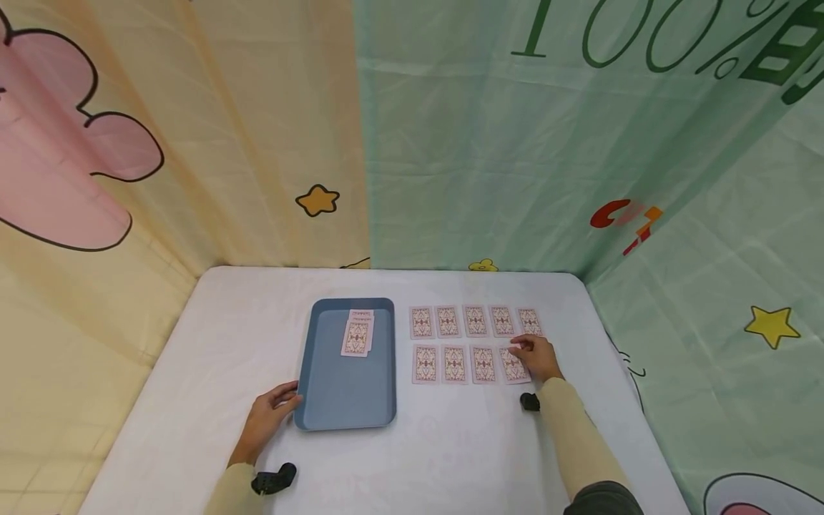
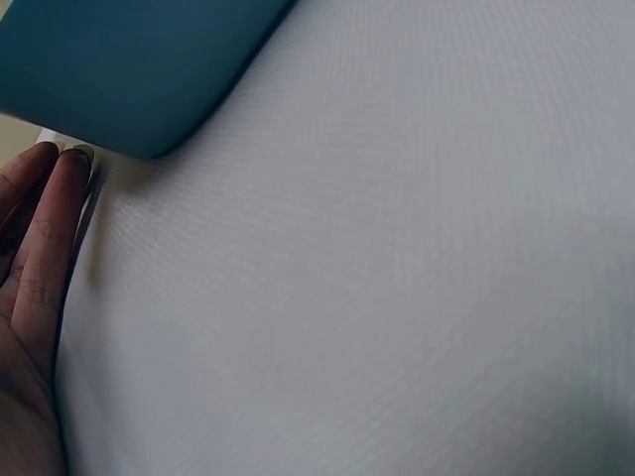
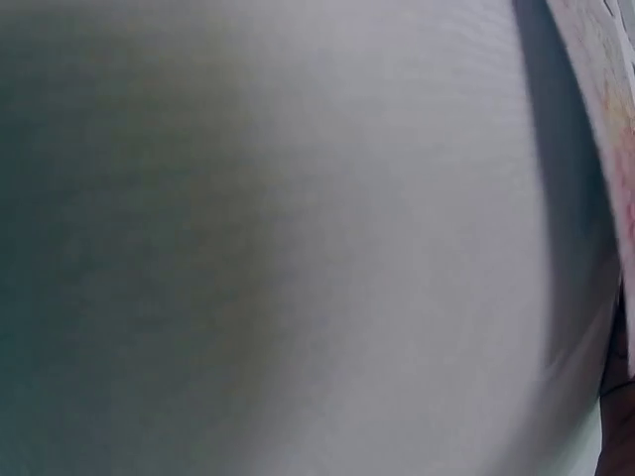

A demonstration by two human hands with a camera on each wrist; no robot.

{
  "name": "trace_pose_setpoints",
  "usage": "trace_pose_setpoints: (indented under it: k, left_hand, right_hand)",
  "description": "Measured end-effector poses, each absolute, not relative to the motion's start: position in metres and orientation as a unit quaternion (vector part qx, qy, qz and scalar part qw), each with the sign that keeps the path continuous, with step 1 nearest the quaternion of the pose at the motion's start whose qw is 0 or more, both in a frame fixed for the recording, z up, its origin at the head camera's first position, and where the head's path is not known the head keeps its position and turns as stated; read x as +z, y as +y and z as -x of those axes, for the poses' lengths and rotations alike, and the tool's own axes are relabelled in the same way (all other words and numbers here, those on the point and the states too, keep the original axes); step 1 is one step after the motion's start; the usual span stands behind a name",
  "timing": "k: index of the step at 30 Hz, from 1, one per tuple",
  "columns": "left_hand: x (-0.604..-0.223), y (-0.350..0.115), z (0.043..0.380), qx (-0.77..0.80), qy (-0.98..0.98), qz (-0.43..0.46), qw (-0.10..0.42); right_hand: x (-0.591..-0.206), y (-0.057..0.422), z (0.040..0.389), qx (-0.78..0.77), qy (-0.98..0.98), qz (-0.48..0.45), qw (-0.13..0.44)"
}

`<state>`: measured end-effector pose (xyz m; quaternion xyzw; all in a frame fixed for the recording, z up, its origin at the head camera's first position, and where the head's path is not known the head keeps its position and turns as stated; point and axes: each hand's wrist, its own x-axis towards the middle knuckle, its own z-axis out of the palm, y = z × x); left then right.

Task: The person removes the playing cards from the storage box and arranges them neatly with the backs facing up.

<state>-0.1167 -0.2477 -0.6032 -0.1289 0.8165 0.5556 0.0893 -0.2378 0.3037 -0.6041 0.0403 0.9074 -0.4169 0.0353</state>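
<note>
Face-down playing cards with a red patterned back lie in two rows to the right of a blue tray [image 1: 347, 400]. My right hand [image 1: 539, 356] pinches the top of the playing card [image 1: 513, 366] at the right end of the near row. That card slants a little, and in the right wrist view its edge [image 3: 607, 129] stands off the cloth over a dark shadow. At the tray's left side, the fingertips of my left hand [image 1: 265, 418] touch the rim, with the fingers nearly straight. In the left wrist view, those fingers [image 2: 45, 258] meet the tray's corner.
A few overlapping cards [image 1: 356, 337] lie face down in the far part of the tray. The far row's last card [image 1: 529, 320] is partly behind my right hand. White cloth [image 1: 450, 443] covers the table, and printed curtains [image 1: 463, 179] hang around its far side and sides.
</note>
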Motion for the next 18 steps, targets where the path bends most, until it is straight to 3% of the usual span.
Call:
trace_pose_setpoints:
  k: [18]
  left_hand:
    - [-0.6037,-0.2471,0.1162,0.55,0.822,0.12,0.084]
  right_hand:
    - [-0.5994,0.3013,0.2347,-0.433,0.899,-0.053,0.038]
